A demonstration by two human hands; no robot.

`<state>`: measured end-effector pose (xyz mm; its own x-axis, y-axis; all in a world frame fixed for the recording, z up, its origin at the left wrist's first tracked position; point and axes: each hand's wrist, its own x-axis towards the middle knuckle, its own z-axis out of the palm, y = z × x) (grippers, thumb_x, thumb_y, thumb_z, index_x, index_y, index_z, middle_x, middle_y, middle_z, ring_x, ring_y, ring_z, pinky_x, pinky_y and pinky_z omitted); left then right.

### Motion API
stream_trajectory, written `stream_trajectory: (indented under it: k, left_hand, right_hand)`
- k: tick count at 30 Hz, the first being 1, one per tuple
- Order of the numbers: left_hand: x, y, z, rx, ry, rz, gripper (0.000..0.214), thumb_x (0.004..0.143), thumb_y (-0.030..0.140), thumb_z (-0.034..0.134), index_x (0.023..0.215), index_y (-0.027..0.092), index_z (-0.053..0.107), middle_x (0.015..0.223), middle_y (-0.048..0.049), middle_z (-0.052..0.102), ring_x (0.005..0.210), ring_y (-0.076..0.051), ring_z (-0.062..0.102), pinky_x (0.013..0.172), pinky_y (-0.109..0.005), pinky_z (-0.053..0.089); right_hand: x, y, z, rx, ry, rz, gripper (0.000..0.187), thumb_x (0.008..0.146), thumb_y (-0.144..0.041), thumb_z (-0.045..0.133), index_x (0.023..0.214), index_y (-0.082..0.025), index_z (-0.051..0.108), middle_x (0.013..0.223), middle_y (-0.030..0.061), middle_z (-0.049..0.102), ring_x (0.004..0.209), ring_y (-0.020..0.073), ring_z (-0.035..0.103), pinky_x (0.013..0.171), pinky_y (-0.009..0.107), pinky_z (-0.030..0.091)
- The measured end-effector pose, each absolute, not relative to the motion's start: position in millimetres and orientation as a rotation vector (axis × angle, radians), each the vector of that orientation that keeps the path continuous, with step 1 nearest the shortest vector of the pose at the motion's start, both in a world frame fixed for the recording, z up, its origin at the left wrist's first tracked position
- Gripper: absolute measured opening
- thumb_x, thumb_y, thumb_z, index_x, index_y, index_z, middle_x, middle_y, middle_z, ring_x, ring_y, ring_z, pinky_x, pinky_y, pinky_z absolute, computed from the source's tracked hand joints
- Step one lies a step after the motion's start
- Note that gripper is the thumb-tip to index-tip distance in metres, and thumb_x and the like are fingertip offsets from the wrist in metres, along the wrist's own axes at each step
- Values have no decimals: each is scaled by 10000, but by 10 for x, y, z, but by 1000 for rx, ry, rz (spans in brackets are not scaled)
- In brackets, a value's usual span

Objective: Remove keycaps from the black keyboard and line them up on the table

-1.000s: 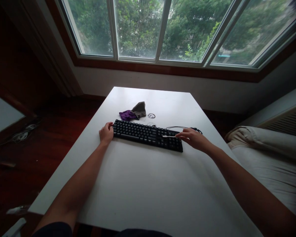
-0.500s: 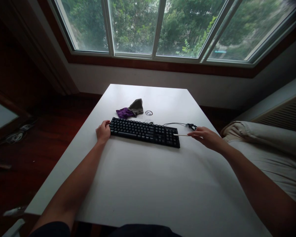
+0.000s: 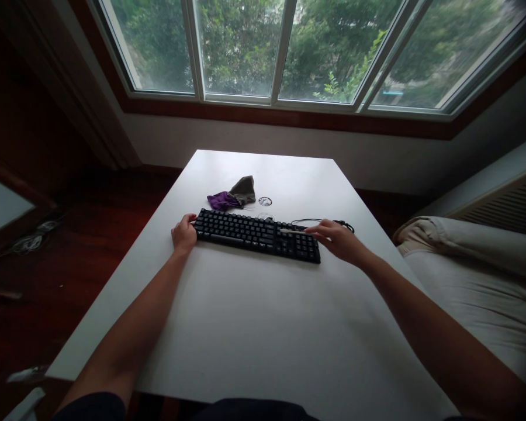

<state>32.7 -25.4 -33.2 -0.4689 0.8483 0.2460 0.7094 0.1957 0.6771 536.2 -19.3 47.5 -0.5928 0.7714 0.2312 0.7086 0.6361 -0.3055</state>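
Black keyboard (image 3: 254,234) on white table (image 3: 263,327): left hand (image 3: 184,233) clasps its left end. Right hand (image 3: 339,241) pinches a thin white stick (image 3: 293,231). The tip was off the right edge half a second ago and now lies over the keys, likely another pass. Cloths (image 3: 232,196) behind; window beyond.

Right hand (image 3: 338,241): back over black keyboard's (image 3: 256,235) right end; thin white stick (image 3: 293,231) now lies across keys (previously off the edge).
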Motion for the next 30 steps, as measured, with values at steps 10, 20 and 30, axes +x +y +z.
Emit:
stream_trajectory:
  k: [10,20,30]
  left_hand:
    - [272,-203,-399,1616,2351,1152,442,873,60,397,1122,235,718,1040,-52,748,1024,-261,611,961,-385,449]
    - [286,-223,-354,1573,2343,1129,436,885,65,403,1134,257,705,1044,-33,746,1048,-254,608,959,-377,441]
    - [319,-251,-282,1584,2360,1090,341,931,152,448,1141,246,701,1132,-55,734,1085,-257,613,978,-375,451]
  right_hand:
    - [4007,-91,244,-1009,-2594,224,269,1011,-238,564,1172,-292,774,932,65,615,849,174,563,712,263,385]
    - [3155,9,294,-961,-2681,205,316,1013,-209,549,1246,-308,738,1029,75,639,986,194,557,753,263,380]
    - [2489,77,455,-938,-2801,207,352,1046,-292,471,1320,-332,688,1116,89,642,1027,220,548,740,271,383]
